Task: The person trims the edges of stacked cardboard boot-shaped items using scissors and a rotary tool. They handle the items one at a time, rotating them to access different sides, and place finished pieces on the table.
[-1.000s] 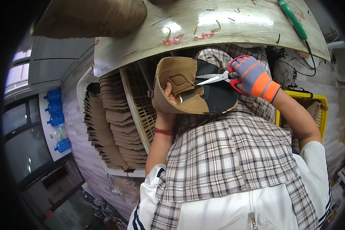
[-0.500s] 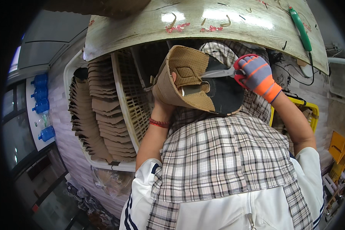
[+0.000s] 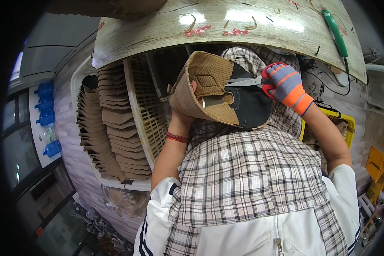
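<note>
At the far left we see blue bottles (image 3: 45,117) standing in a row on a pale surface. Next to them we find a white crate (image 3: 137,185), in which brown pieces (image 3: 121,128) are packed closely in two rows, with the slatted wall of a basket (image 3: 146,112) on their right. Above, the table (image 3: 158,38) crosses the view, and its top carries small scraps (image 3: 251,23). Continuing rightward, we meet the left hand (image 3: 184,118), bare and with a dark red bracelet (image 3: 177,136) at the wrist; it pinches the wall of the upper (image 3: 209,91), the thumb inside the opening (the other fingers are hidden from us behind the wall). We locate the upper over the lap, just below the table's near edge, tilted so that its mouth faces us; its left part is tan, its right part black. Beneath it spreads a checked apron (image 3: 239,170). The scissors (image 3: 245,81) lie across the upper's opening, blades slightly parted and pointing left; whether the tips touch the lining we cannot tell. Their red handles are gripped by the right hand (image 3: 286,84), its fingers curled, in a grey and orange glove. To the right, we note a green tool (image 3: 335,36) with a dark cord on the table and, lower, a yellow crate (image 3: 350,123).
</note>
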Demonstrator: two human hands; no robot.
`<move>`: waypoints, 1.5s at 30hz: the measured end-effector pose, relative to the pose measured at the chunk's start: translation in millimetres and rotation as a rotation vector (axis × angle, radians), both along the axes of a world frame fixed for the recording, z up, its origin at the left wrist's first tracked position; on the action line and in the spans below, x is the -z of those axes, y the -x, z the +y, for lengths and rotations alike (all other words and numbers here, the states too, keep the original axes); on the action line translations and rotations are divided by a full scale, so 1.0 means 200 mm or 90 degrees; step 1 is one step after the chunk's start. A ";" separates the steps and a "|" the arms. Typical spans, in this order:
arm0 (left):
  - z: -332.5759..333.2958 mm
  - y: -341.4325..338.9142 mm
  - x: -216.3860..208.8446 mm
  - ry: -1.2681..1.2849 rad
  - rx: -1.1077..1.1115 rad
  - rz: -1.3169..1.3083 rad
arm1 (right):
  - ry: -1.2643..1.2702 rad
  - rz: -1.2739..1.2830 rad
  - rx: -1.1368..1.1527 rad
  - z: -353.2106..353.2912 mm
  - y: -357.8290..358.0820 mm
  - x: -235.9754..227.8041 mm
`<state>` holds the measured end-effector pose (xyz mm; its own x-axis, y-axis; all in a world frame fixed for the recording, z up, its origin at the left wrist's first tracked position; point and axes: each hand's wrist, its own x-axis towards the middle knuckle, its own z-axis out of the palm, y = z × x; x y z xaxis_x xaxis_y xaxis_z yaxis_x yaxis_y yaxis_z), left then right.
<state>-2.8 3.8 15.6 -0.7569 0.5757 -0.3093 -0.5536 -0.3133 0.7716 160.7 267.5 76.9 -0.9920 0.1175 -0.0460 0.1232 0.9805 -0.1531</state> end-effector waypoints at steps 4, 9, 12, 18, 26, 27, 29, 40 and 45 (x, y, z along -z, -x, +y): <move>-0.02 0.02 0.05 0.052 0.018 0.064 | 0.009 -0.010 0.006 -0.03 0.00 0.00; -0.02 0.01 0.06 0.053 0.045 0.126 | -0.022 -0.016 -0.001 -0.04 0.00 0.00; -0.02 0.00 0.07 -0.046 0.041 0.013 | -0.023 0.021 -0.014 -0.03 -0.02 0.04; -0.02 0.00 0.07 -0.061 0.011 -0.056 | 0.083 0.087 0.053 -0.01 -0.07 0.04; 0.00 -0.01 -0.02 -0.060 0.011 -0.039 | -0.011 0.013 -0.013 0.02 -0.04 0.03; 0.00 0.00 -0.02 -0.059 0.010 -0.050 | -0.017 0.012 -0.017 0.02 -0.03 0.03; 0.01 0.00 -0.02 -0.056 0.009 -0.073 | -0.029 0.011 -0.024 0.01 0.00 0.04; -0.02 0.01 0.05 -0.095 0.040 -0.065 | 0.058 0.095 0.046 0.00 -0.05 -0.02; -0.03 -0.02 0.02 -0.182 0.016 -0.200 | 0.027 0.066 -0.044 -0.10 0.06 -0.15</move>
<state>0.8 -1.8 11.8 -0.6363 0.6885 -0.3479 -0.7580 -0.4741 0.4480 149.5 247.7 106.6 -0.9973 0.0495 0.0541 0.0376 0.9786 -0.2024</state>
